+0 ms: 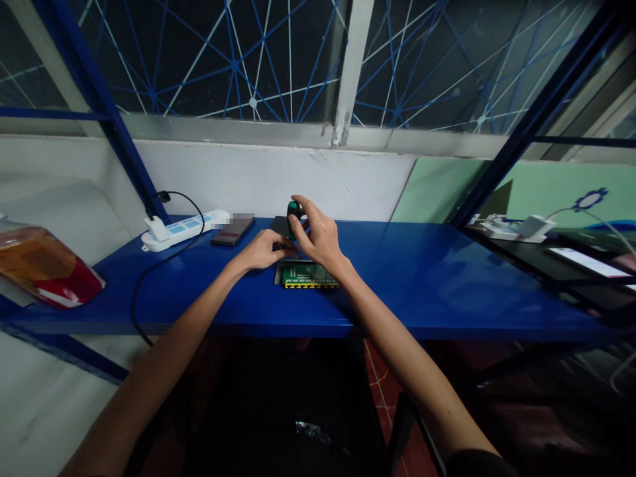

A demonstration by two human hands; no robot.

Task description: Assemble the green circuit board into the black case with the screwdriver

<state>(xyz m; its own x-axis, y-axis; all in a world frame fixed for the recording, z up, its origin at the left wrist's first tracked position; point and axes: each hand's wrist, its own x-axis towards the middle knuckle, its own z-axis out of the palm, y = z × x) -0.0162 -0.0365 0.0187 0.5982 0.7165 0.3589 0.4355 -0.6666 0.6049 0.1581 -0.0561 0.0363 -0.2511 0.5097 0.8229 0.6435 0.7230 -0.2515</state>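
My right hand (320, 237) is closed round the black handle of a screwdriver (293, 218) with a green top. The screwdriver stands upright, tip down, over a device. My left hand (264, 250) is beside its lower end, thumb and fingers drawn together; what lies between them is too small to make out. Below both hands a green circuit board (309, 273) with a yellow-and-black edge strip (312, 285) shows in the device on the blue table (412, 278). My hands hide the screwdriver's tip and part of the device.
A white power strip (186, 230) with a black cable (149, 267) lies at the back left, next to a dark phone (233, 230). A red and orange package (47, 265) stands at the far left. On the right are a white charger (535, 228) and a lit phone (589, 262).
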